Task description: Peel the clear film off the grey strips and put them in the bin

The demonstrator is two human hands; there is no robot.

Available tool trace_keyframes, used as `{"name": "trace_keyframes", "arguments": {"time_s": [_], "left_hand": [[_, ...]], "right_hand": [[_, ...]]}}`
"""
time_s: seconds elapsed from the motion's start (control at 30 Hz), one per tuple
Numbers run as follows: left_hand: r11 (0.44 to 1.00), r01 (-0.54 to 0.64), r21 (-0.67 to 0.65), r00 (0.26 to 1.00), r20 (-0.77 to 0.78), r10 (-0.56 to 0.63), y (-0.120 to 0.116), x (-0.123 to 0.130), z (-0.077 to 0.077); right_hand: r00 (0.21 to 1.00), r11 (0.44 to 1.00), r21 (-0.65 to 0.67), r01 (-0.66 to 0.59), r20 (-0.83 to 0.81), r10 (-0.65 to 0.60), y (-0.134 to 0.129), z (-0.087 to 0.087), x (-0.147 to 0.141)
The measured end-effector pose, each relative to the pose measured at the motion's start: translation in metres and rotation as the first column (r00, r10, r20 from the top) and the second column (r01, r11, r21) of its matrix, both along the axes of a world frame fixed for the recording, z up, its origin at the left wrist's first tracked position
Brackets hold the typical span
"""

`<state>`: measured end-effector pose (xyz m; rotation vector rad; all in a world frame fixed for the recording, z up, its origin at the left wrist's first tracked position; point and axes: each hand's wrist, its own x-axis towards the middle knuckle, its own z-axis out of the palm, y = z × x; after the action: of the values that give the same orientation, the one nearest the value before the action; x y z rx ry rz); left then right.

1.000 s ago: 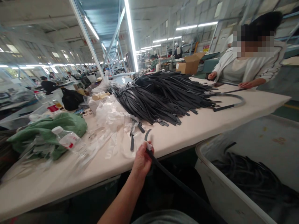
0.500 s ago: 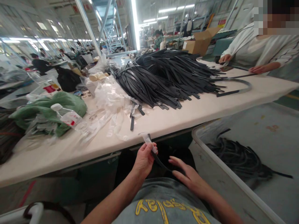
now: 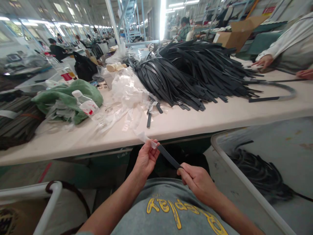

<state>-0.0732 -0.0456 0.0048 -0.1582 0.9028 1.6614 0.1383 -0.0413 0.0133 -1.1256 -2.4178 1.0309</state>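
Note:
A flat black strip (image 3: 169,157) slants across my lap below the table edge. My right hand (image 3: 197,179) is closed round its lower end. At its upper end, my left hand (image 3: 147,159) pinches a translucent white piece of film (image 3: 141,135), which trails up onto the table edge. Whether the left fingers also touch the strip's tip I cannot tell. Just beyond the hands, short black strip pieces (image 3: 149,119) lie on the table. Behind them spreads a big heap of black strips (image 3: 195,71), partly tied into a bundle.
Crumpled white film (image 3: 127,88), a plastic bottle (image 3: 85,103) and green cloth (image 3: 69,94) cover the left of the pale table (image 3: 117,139). A large grey bin (image 3: 244,189) with black strips stands at my right. A co-worker's hand (image 3: 265,61) is across the table.
My right hand has gone from open fingers to gripping the strip, which is now straight. My left hand has the film at the strip's upper end. The view has swung left.

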Motion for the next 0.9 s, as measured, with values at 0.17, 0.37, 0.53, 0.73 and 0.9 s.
{"name": "trace_keyframes", "arguments": {"time_s": [0.17, 0.37, 0.53, 0.73, 0.9], "left_hand": [[1.0, 0.004, 0.007, 1.0, 0.021, -0.004, -0.005, 0.003, -0.003], [1.0, 0.005, -0.012, 0.999, 0.046, -0.004, -0.011, -0.001, -0.004], [0.997, 0.076, 0.003, 0.995, 0.06, -0.076, -0.015, -0.001, -0.007], [0.991, 0.13, 0.038, 0.991, -0.026, -0.13, -0.023, -0.003, -0.013], [0.996, 0.038, 0.084, 0.986, -0.163, -0.024, -0.032, -0.007, -0.014]], "right_hand": [[0.999, 0.999, -0.027, -0.022, 0.041, 0.023, -0.004, -0.005, -0.012], [0.993, 0.969, -0.23, -0.089, -0.098, 0.068, -0.008, -0.003, -0.013], [0.983, 0.891, -0.449, -0.063, -0.184, -0.023, -0.007, -0.006, -0.014], [0.984, 0.871, -0.49, -0.022, -0.167, -0.069, 0.0, -0.008, -0.025], [0.997, 0.931, -0.364, -0.029, -0.075, 0.002, 0.002, -0.001, -0.037]]}}
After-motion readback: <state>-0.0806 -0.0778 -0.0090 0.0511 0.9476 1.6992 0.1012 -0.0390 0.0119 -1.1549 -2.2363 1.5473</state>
